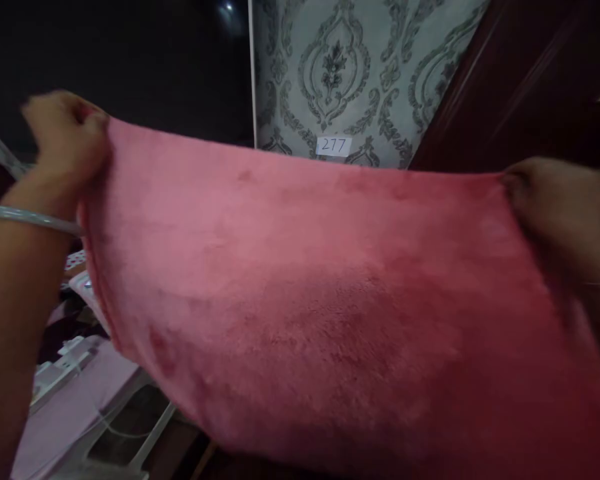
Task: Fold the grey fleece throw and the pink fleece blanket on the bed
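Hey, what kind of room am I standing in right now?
Probably a room in a home or guesthouse. Grey damask wallpaper covers the wall, bearing a small label reading 217, beside dark wooden trim. Your left hand and right hand hold up a pink fleece cloth.

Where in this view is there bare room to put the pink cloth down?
The pink cloth, stretched between the left hand and right hand, hides most of the view. The only bare patch showing is the pale pink surface at lower left. Above it, white objects crowd the space.
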`<state>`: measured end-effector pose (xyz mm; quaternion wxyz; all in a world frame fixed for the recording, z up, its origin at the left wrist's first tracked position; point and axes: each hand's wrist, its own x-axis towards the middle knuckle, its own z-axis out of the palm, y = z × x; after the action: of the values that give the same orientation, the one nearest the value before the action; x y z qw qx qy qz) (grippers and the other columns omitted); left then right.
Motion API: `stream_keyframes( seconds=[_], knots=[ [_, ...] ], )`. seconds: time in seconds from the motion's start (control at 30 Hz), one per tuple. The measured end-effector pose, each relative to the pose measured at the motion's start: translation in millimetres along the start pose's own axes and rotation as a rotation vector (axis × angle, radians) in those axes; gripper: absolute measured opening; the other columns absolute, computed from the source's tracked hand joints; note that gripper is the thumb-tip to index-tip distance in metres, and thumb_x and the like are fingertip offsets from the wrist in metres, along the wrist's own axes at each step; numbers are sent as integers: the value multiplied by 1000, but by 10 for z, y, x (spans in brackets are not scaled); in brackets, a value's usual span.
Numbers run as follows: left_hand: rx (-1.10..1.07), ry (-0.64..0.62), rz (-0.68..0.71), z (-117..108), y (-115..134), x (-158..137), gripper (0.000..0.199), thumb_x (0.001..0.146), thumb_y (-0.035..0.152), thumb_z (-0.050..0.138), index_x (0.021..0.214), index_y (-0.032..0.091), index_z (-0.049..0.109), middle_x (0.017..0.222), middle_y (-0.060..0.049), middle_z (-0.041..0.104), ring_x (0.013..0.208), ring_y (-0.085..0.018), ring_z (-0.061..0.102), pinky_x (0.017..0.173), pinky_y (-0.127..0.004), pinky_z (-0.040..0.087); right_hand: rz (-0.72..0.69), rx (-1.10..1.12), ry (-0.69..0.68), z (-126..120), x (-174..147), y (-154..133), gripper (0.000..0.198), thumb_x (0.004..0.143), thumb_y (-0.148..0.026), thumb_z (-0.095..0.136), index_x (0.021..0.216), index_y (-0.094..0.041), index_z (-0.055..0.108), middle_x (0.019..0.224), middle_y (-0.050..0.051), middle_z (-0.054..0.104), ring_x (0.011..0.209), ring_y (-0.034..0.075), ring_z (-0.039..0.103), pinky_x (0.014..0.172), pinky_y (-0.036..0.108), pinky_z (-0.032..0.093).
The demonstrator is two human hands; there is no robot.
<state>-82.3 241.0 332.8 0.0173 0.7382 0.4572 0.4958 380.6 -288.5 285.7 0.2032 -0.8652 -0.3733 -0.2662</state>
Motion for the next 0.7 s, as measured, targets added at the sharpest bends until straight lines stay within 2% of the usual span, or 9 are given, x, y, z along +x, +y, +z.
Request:
stream_keyframes(
  seconds=[0.03,0.13,0.23,0.33,0.43,0.53,0.63,0.7],
  knots=[
    [31,-11,12,116,25,-23,46,94,29,46,122,0,67,113,-5,71,117,-31,64,103,-54,46,40,-81,32,214,77,-114,40,108,-44,38,115,-22,71,116,15,70,117,33,62,94,48,47],
    [162,-129,-27,572,-26,-187,40,93,24,48,123,7,69,122,-12,72,119,-31,64,106,-49,49,113,-151,-147,979,135,-443,33,105,-26,40,120,-20,69,123,14,70,111,31,65,93,43,48],
    [305,-327,-131,1054,-215,-388,41,96,29,47,127,11,67,129,-17,70,123,-36,63,103,-49,50,139,-131,-356,1696,48,-642,34,105,-23,38,119,-14,68,121,17,71,107,29,66,86,37,48],
    [361,-442,-185,1449,-418,-546,41,96,27,46,125,9,69,125,-23,70,117,-37,66,95,-46,53,118,-120,-432,2191,-33,-688,29,102,-20,43,108,-14,71,113,16,74,100,27,68,80,34,48],
    [396,-490,-220,1721,-571,-603,41,96,26,46,124,8,70,123,-24,71,114,-36,68,90,-41,54,86,-116,-467,2412,-7,-628,30,102,-21,42,104,-16,72,113,17,74,98,28,69,77,34,48],
    [435,-508,-241,1885,-677,-506,41,96,25,44,126,11,70,125,-21,72,116,-35,67,90,-39,54,69,-129,-469,2404,191,-523,33,104,-24,39,109,-15,70,119,18,72,101,29,69,78,35,47],
    [420,-471,-191,2019,-739,-307,41,96,24,44,125,11,70,124,-20,72,117,-36,67,92,-41,54,56,-157,-418,2359,513,-427,33,104,-26,38,113,-17,69,124,16,70,103,30,68,79,36,46],
    [409,-440,-155,2151,-765,-198,41,97,25,43,124,9,69,123,-22,71,117,-38,66,93,-44,53,45,-174,-382,2433,706,-387,32,104,-27,39,113,-20,69,123,15,71,103,30,67,79,36,46]
  ],
)
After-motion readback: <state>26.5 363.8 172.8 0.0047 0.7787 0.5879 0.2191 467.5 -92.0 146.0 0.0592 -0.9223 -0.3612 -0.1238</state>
